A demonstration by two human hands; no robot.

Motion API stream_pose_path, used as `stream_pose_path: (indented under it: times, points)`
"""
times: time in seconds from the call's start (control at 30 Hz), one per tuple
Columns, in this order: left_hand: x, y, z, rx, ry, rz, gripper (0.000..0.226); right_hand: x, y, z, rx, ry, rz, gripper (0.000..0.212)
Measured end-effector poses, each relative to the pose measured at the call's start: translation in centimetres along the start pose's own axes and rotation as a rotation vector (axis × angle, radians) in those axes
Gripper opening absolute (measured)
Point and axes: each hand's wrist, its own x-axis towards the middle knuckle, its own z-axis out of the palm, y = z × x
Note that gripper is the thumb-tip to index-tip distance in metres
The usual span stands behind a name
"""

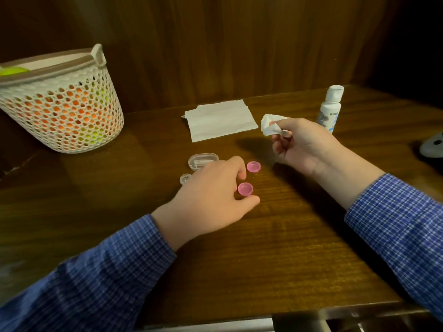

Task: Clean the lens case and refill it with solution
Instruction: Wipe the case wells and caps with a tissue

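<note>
Left hand point(211, 195): mid-table point(275, 259), fingers curled around one pink cap point(245, 189), seemingly pinching it. Second pink cap point(253, 167) just beyond. Clear lens case point(202, 160) behind. Right hand point(304, 144): grips crumpled tissue point(269, 124). Solution bottle point(329, 107): far right edge.

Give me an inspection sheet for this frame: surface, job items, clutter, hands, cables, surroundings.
Surface: dark wooden table, glossy.
Job's things: two pink caps off and lying apart; clear lens case partly hidden behind the left hand; small clear piece beside it; solution bottle upright, far right; flat tissue at the back.
Clutter: perforated white basket on the left with orange and green contents; grey object at the right edge, unclear.
Hands: left hand at the nearer cap, fingers curled; right hand grips a crumpled tissue.
Cables: nothing seen.
Surroundings: wood-panelled wall.
</note>
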Motion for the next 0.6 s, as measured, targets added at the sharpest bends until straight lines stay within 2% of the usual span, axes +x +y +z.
stream_pose_path:
  times: [0.33,0.4,0.5,0.6]
  points:
    - [3.1,0.3,0.5,0.064,0.204,-0.019,0.054,0.0,0.2,0.0,-0.087,0.016,-0.106,0.031]
    - [2.0,0.0,-0.6,0.053,0.261,-0.006,0.052,-0.3,0.3,0.0,-0.202,-0.008,-0.199,0.031]
    - [-0.3,-3.4,-2.9,-0.033,0.319,-0.073,0.052,-1.3,1.0,0.2,-0.479,-0.074,-0.444,0.016]
    - [-1.8,-7.4,-3.8,0.007,0.161,-0.221,0.069,-2.7,2.7,1.2,-0.768,-0.179,-0.717,0.011]
